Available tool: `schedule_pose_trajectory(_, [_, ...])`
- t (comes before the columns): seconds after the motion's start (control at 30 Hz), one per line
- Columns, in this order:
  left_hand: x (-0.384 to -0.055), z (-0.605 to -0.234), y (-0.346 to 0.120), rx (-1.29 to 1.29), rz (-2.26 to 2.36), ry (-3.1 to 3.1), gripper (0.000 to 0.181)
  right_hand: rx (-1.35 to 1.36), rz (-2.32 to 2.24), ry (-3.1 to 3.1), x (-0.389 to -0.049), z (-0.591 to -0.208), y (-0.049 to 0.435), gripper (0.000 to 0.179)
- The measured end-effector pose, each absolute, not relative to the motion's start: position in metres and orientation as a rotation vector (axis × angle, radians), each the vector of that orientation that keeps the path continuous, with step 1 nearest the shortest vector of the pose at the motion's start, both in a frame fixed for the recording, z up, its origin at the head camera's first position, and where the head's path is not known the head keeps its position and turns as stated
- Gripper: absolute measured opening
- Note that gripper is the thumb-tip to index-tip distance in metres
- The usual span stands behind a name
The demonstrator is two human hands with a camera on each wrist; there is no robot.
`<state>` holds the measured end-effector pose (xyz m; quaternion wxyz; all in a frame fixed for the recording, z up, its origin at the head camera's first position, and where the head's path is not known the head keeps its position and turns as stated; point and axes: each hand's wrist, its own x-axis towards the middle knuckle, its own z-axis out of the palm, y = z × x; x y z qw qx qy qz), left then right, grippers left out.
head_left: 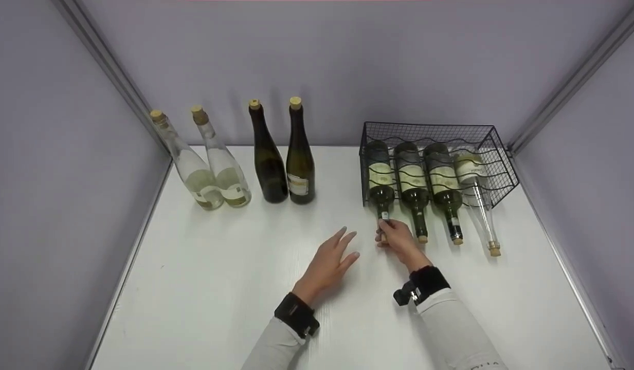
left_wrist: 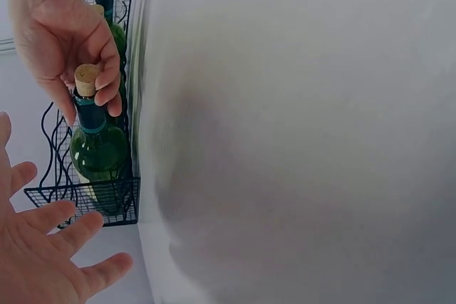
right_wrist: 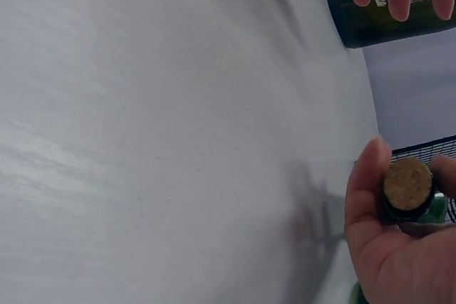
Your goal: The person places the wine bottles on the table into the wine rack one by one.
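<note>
My right hand [head_left: 399, 239] grips the neck of a green wine bottle [head_left: 381, 195], just below its cork [right_wrist: 408, 184]. The bottle lies at the left end of a black wire rack [head_left: 494, 134], its body inside and its neck toward me. My left hand [head_left: 327, 264] hovers to the left of it with fingers spread, holding nothing. Beside the gripped bottle lie a second green bottle [head_left: 415, 198], a third green bottle [head_left: 446, 198] and a clear bottle [head_left: 482, 205], necks also pointing out of the rack. In the left wrist view, fingers and thumb curl around the neck.
Two dark corked bottles, one plain [head_left: 270, 174] and one with a label [head_left: 300, 172], stand at the back of the white table [head_left: 203, 288]. Farther left stand two clear corked bottles [head_left: 193, 172] [head_left: 227, 172]. Grey panels [head_left: 317, 61] enclose the back and sides.
</note>
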<state>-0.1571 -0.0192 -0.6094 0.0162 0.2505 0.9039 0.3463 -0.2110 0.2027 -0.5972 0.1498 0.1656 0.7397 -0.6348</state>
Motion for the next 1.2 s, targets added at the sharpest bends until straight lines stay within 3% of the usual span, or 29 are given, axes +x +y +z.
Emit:
schedule_pose_trajectory(0.17, [-0.156,-0.608,-0.022,0.78,1.061,2.826,0.059,0.436,-1.701,2.214,-0.205,-0.593,0.204,0.042])
schedule_pose_trajectory(0.37, [-0.157,-0.609,-0.027,0.766,1.016,2.894,0.058,0.33,-1.442,2.414,-0.199,-0.585,0.208,0.071])
schedule_pose_trajectory(0.5, [-0.159,-0.609,-0.034,0.752,1.015,2.928,0.058,0.252,-1.283,2.543,-0.194,-0.578,0.211,0.08])
schedule_pose_trajectory(1.2, [-0.188,-0.596,-0.074,0.491,1.185,3.034,0.063,-0.106,-1.257,2.901,-0.174,-0.561,0.198,0.077])
